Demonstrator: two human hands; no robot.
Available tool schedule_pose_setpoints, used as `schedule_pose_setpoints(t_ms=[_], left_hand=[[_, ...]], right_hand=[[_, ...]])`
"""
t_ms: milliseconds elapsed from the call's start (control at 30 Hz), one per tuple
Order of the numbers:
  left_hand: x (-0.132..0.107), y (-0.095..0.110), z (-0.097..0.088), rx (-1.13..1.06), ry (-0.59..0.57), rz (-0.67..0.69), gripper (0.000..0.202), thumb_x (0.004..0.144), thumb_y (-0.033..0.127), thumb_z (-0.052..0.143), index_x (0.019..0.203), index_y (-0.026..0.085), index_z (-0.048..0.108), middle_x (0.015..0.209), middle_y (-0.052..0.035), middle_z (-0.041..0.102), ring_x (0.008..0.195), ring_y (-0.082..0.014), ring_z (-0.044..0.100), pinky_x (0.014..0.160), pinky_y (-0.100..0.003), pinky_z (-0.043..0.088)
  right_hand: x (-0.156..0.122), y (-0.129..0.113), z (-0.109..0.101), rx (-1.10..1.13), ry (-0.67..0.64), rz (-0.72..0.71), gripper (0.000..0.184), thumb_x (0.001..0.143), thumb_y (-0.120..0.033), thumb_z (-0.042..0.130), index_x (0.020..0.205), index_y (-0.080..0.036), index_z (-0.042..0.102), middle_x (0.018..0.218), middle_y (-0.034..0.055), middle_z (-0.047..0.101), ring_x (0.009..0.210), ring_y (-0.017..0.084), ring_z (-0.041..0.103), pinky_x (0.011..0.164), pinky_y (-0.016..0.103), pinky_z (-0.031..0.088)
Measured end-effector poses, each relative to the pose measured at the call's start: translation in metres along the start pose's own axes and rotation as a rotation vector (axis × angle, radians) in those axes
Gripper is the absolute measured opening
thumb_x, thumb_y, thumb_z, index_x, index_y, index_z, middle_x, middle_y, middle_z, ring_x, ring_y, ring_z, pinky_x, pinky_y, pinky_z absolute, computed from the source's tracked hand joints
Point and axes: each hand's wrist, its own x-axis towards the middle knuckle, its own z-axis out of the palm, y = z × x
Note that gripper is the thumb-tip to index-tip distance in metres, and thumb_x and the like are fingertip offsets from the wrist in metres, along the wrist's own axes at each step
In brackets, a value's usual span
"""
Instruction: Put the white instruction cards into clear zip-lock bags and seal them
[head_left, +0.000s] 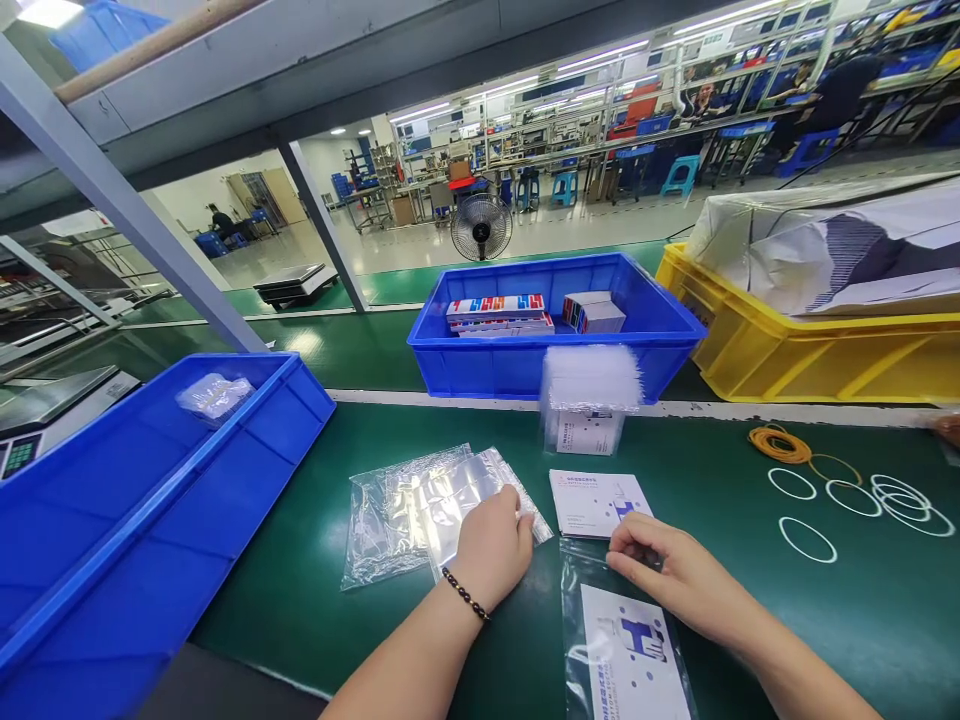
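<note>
My left hand (493, 545) rests on a pile of clear plastic bags (420, 510) on the green table, fingers curled onto the top bag near its right edge. My right hand (664, 575) pinches the top edge of a clear bag (622, 650) that holds a white and blue printed card. A second printed card (596, 500) lies flat just beyond both hands. Behind it stands an upright stack of cards under a blurred bundle of clear bags (589, 395).
A blue bin (555, 365) with colourful boxes stands at the back centre, a yellow bin (795, 350) with covered goods to its right. A large blue tray (135, 500) is at left beside a scale (37, 420). White rings (806, 540) and orange bands (780, 443) lie at right.
</note>
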Motion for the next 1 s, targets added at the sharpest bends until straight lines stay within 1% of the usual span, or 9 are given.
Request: schedule_pose_setpoints(t_ms=[100, 200, 333, 467, 567, 667, 733, 867, 1000], left_hand=[[0.003, -0.004, 0.002, 0.118, -0.127, -0.034, 0.023, 0.079, 0.024, 0.047, 0.099, 0.013, 0.047, 0.086, -0.0113, 0.063, 0.078, -0.0251, 0.059, 0.061, -0.030, 0.040], [0.004, -0.006, 0.006, 0.159, -0.181, 0.008, 0.025, 0.076, 0.011, 0.044, 0.101, 0.013, 0.046, 0.088, -0.0124, 0.063, 0.080, -0.0253, 0.059, 0.061, -0.029, 0.040], [0.005, -0.005, 0.006, 0.115, -0.170, 0.013, 0.027, 0.074, 0.006, 0.041, 0.100, 0.014, 0.046, 0.083, -0.0120, 0.063, 0.075, -0.0249, 0.059, 0.059, -0.029, 0.040], [0.002, -0.004, 0.007, -0.001, -0.067, 0.094, 0.023, 0.079, 0.010, 0.035, 0.099, 0.016, 0.044, 0.083, -0.0092, 0.063, 0.075, -0.0231, 0.059, 0.061, -0.030, 0.040], [-0.002, -0.001, 0.013, -0.074, -0.020, 0.226, 0.021, 0.081, 0.013, 0.034, 0.100, 0.016, 0.044, 0.082, -0.0076, 0.063, 0.073, -0.0218, 0.059, 0.063, -0.030, 0.041], [-0.008, 0.001, 0.023, -0.145, -0.043, 0.393, 0.021, 0.079, 0.013, 0.038, 0.099, 0.015, 0.045, 0.079, -0.0062, 0.062, 0.070, -0.0204, 0.058, 0.063, -0.030, 0.041], [-0.010, 0.003, 0.028, -0.230, -0.079, 0.447, 0.020, 0.077, 0.014, 0.041, 0.095, 0.015, 0.047, 0.078, -0.0054, 0.062, 0.067, -0.0188, 0.057, 0.063, -0.029, 0.042], [-0.008, 0.006, 0.032, -0.578, -0.144, 0.294, 0.011, 0.077, 0.025, 0.047, 0.079, 0.016, 0.053, 0.068, -0.0008, 0.059, 0.061, -0.0134, 0.054, 0.057, -0.023, 0.041], [-0.001, 0.008, 0.034, -0.898, -0.222, 0.080, 0.029, 0.079, 0.038, 0.043, 0.061, 0.015, 0.050, 0.051, 0.0032, 0.047, 0.046, -0.0086, 0.046, 0.046, -0.020, 0.037]], right_hand=[[0.002, 0.002, 0.004, -0.030, 0.054, 0.034, 0.024, 0.078, -0.040, 0.043, 0.066, -0.022, 0.054, 0.068, 0.0021, 0.059, 0.062, 0.017, 0.052, 0.055, 0.028, 0.040], [0.003, 0.000, 0.008, -0.034, 0.048, 0.035, 0.025, 0.078, -0.040, 0.042, 0.065, -0.022, 0.053, 0.066, 0.0019, 0.059, 0.060, 0.017, 0.052, 0.054, 0.028, 0.040], [0.004, -0.004, 0.012, -0.024, 0.052, -0.005, 0.027, 0.079, -0.039, 0.041, 0.063, -0.021, 0.053, 0.065, 0.0025, 0.059, 0.060, 0.017, 0.053, 0.055, 0.028, 0.041], [0.006, -0.007, 0.017, 0.018, 0.048, -0.077, 0.033, 0.082, -0.040, 0.039, 0.062, -0.021, 0.056, 0.066, 0.0038, 0.061, 0.064, 0.018, 0.056, 0.060, 0.029, 0.044], [0.007, -0.009, 0.025, 0.104, 0.052, -0.105, 0.032, 0.082, -0.041, 0.040, 0.084, -0.020, 0.064, 0.073, 0.0046, 0.064, 0.067, 0.019, 0.059, 0.064, 0.030, 0.047], [0.006, -0.009, 0.035, 0.150, 0.031, -0.091, 0.043, 0.083, -0.042, 0.038, 0.112, -0.016, 0.057, 0.070, 0.0038, 0.065, 0.061, 0.018, 0.061, 0.058, 0.029, 0.050], [0.006, -0.006, 0.040, 0.119, 0.051, -0.117, 0.044, 0.086, -0.038, 0.034, 0.118, -0.015, 0.054, 0.079, 0.0068, 0.069, 0.072, 0.021, 0.064, 0.065, 0.030, 0.051], [0.006, 0.005, 0.047, -0.060, 0.162, -0.211, 0.043, 0.085, -0.025, 0.031, 0.121, -0.017, 0.053, 0.103, 0.0104, 0.068, 0.090, 0.022, 0.064, 0.074, 0.032, 0.052], [0.007, 0.008, 0.052, -0.253, 0.191, -0.356, 0.047, 0.082, -0.016, 0.026, 0.122, -0.018, 0.051, 0.086, 0.0089, 0.072, 0.071, 0.021, 0.068, 0.059, 0.032, 0.053]])
